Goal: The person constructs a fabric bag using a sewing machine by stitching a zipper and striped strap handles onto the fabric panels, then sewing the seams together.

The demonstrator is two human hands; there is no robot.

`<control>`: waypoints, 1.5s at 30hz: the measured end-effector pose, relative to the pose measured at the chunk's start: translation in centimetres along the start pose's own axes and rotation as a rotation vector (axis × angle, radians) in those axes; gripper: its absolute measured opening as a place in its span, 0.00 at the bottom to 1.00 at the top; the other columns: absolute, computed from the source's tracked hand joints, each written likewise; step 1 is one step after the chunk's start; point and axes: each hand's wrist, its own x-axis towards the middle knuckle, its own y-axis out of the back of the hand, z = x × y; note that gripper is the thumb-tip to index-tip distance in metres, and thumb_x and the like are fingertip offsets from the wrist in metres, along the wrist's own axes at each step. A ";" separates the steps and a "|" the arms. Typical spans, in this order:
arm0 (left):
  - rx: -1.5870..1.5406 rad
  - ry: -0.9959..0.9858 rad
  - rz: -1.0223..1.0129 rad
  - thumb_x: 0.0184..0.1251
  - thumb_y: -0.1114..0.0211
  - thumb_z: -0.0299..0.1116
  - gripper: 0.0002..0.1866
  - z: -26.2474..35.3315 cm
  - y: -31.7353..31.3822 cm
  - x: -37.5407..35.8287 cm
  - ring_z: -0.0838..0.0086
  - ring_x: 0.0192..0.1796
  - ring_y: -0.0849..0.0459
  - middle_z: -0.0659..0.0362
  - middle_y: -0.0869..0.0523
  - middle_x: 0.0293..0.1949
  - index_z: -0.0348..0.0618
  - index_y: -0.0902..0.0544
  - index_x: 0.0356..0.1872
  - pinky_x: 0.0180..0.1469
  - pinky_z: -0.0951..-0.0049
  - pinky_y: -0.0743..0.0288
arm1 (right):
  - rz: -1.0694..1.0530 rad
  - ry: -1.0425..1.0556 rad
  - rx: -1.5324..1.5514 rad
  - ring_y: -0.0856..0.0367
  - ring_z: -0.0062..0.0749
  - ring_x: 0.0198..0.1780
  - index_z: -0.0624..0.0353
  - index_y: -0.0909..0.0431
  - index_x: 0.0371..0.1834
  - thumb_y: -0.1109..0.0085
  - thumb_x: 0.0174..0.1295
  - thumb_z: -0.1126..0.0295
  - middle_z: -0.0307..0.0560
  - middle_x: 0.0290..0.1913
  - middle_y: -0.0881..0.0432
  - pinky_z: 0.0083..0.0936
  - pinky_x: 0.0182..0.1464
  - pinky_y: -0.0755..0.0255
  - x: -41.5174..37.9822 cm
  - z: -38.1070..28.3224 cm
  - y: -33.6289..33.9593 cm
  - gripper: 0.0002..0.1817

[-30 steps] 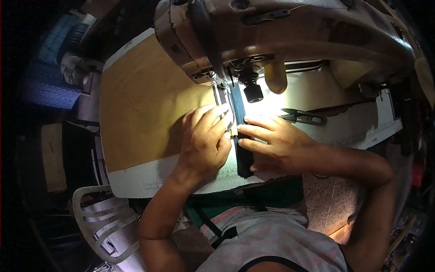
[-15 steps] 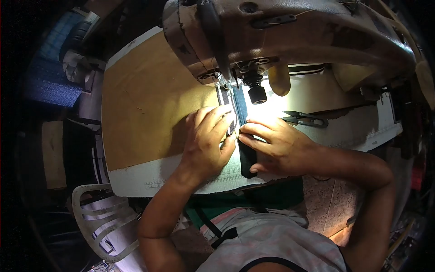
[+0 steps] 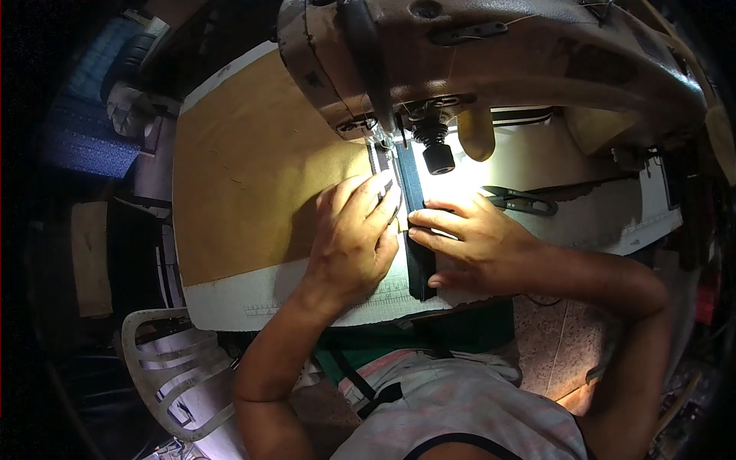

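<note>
The dark strip starts near the front edge of the table. The half-open right hand touches this strip. The left hand bends over the striped band; I can't tell if it pinches. Both hands have hardly moved. Behind is the sewing machine.

Sewing machine: top cut off by upper edge. Beneath its head, needle area washed out by glare. In front of it: dark strip partly covered by right hand; tan sheet partly under left hand; ruler marks too small to read.
</note>
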 end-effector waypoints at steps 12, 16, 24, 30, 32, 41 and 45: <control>-0.052 0.019 0.044 0.57 0.37 0.27 0.20 -0.6 -0.4 -0.4 0.55 0.63 0.22 0.48 0.16 0.58 0.33 0.16 0.52 0.68 0.53 0.34 | -0.024 0.005 0.007 0.30 0.43 0.69 0.62 0.22 0.62 0.28 0.55 0.51 0.48 0.66 0.24 0.41 0.64 0.33 -0.1 0.4 0.1 0.35; -0.031 0.052 0.050 0.55 0.35 0.28 0.19 0.0 -0.3 -0.2 0.55 0.62 0.21 0.48 0.15 0.56 0.33 0.15 0.50 0.67 0.54 0.33 | -0.037 -0.022 0.032 0.30 0.41 0.69 0.61 0.24 0.65 0.28 0.55 0.50 0.48 0.65 0.24 0.40 0.65 0.35 0.1 0.3 0.2 0.37; -0.090 0.072 0.084 0.53 0.31 0.29 0.16 0.0 -0.6 0.7 0.56 0.56 0.19 0.50 0.15 0.50 0.34 0.16 0.44 0.61 0.55 0.31 | -0.042 -0.028 -0.013 0.31 0.40 0.69 0.62 0.24 0.66 0.28 0.53 0.47 0.45 0.65 0.26 0.40 0.64 0.36 0.2 0.0 -0.2 0.41; -0.237 0.128 0.079 0.56 0.32 0.25 0.08 -0.9 -0.4 1.7 0.53 0.50 0.18 0.49 0.15 0.44 0.35 0.18 0.36 0.54 0.57 0.25 | -0.074 -0.034 -0.015 0.31 0.40 0.69 0.62 0.24 0.66 0.28 0.53 0.46 0.45 0.65 0.27 0.39 0.64 0.36 0.3 0.0 0.0 0.41; -0.270 0.100 0.091 0.57 0.34 0.21 0.05 -1.2 -0.3 1.6 0.52 0.48 0.17 0.48 0.15 0.44 0.34 0.20 0.34 0.51 0.57 0.23 | -0.079 -0.035 0.000 0.31 0.44 0.69 0.61 0.24 0.68 0.29 0.55 0.45 0.46 0.68 0.27 0.44 0.63 0.35 0.1 0.2 -0.2 0.41; -0.251 0.110 0.145 0.58 0.37 0.20 0.04 -1.2 -0.9 1.1 0.51 0.49 0.17 0.44 0.15 0.48 0.34 0.24 0.30 0.54 0.56 0.23 | -0.082 -0.035 0.001 0.30 0.45 0.68 0.61 0.25 0.68 0.31 0.56 0.43 0.47 0.67 0.27 0.44 0.62 0.35 0.1 0.2 -0.2 0.41; -0.257 0.139 0.132 0.57 0.37 0.20 0.04 -0.9 -0.9 1.2 0.51 0.49 0.17 0.45 0.15 0.48 0.34 0.24 0.30 0.53 0.57 0.23 | -0.079 -0.030 0.000 0.30 0.46 0.68 0.60 0.25 0.68 0.31 0.56 0.43 0.47 0.67 0.27 0.45 0.61 0.35 0.1 0.3 -0.2 0.41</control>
